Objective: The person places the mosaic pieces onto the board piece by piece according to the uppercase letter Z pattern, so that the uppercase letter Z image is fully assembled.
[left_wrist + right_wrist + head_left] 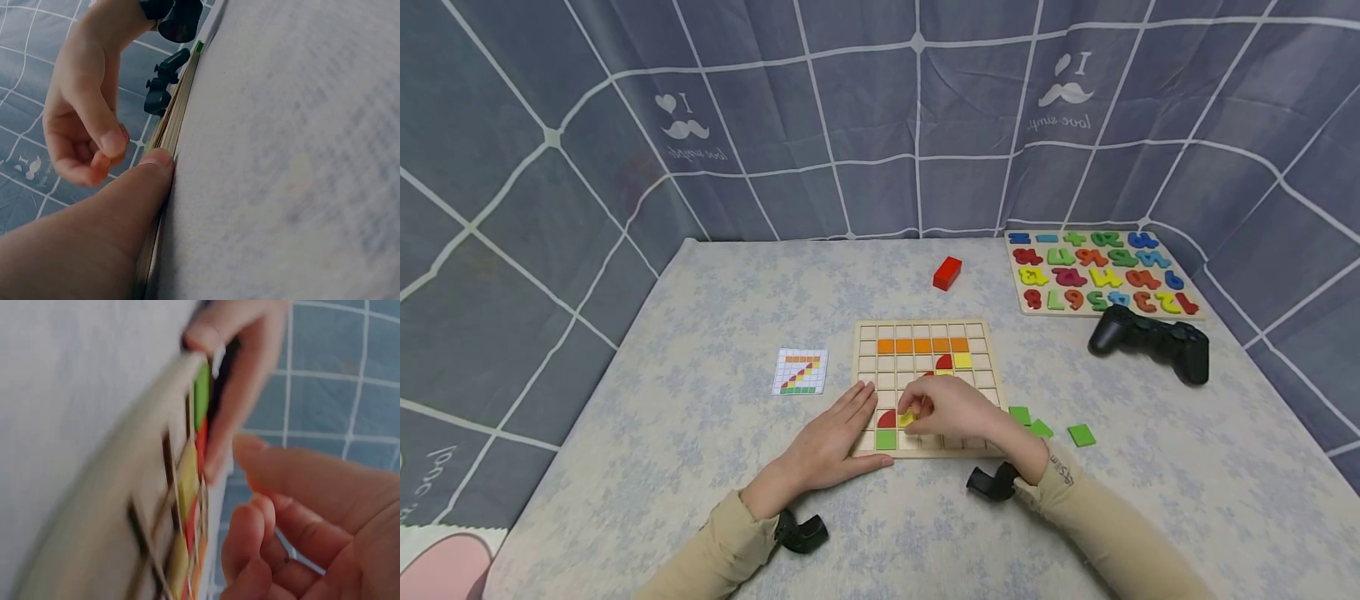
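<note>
A wooden grid board [994,392] lies on the table with coloured tiles in its cells. My left hand [835,433] rests flat on its left edge, fingers straight, thumb [156,159] against the front edge. Over the lower left cells hovers my right hand [951,406], its fingers bent and thumb [250,450] slightly apart from them, no tile showing between. Just under those fingertips is a yellow tile [186,478], set beside a red quarter-round tile [887,419]. A green tile [886,439] sits below the red one. The right hand hides part of the tile diagonal.
Loose green tiles [1082,435] lie right of the board. A pattern card [801,372] is at its left. Further back are a red block [947,273], a number puzzle board [1097,273] and a black game controller [1150,343]. A curtain [880,125] hangs behind.
</note>
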